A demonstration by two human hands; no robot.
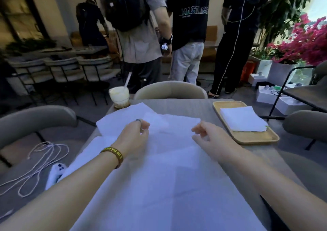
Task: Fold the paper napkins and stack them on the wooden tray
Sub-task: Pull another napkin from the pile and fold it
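1. Out on a patio: a grey table (185, 106), people (141, 36) standing beyond it with their backs turned, pink flowers (304, 43) on the right.
2. White paper all over. Loose napkins (159, 186) lie unfolded and overlapping across the near and left parts of the table, thin and faintly creased.
3. On top, mid-table, is the napkin (173, 129) being worked: flat, white, a little blurred.
4. The left hand (134, 137), with a yellow wristband (113, 154), has its fingers curled, pinching the napkin's left edge.
5. The right hand (207, 137) pinches the right edge between thumb and fingertips.
6. Far right on the table sits the wooden tray (247, 140), carrying a neat square stack (242, 118) of folded napkins, edges lined up.
7. At the far left corner there is a milky drink (119, 96) with a straw, just beside the spread paper.
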